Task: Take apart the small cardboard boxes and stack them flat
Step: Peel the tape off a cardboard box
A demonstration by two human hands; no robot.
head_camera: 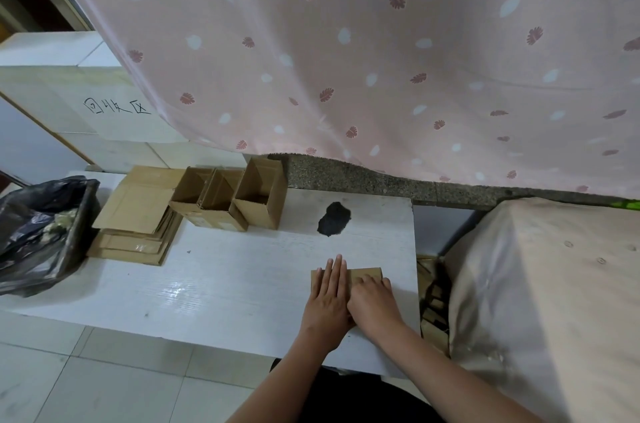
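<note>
A flattened small cardboard box (367, 274) lies on the white table (221, 277) near its right front corner. My left hand (327, 298) presses flat on it with straight fingers. My right hand (374, 301) lies beside the left on the same cardboard, fingers bent at the tips against its top. At the back left, a stack of flat cardboard pieces (138, 214) rests on the table. Next to the stack stand three open small boxes in a row (228, 201).
A black bin with a black bag (45, 228) stands at the table's left end. A dark patch (334, 219) marks the tabletop. A cloth-covered block (540, 301) stands to the right, with cardboard scraps (433, 301) in the gap. A pink curtain (346, 59) hangs behind.
</note>
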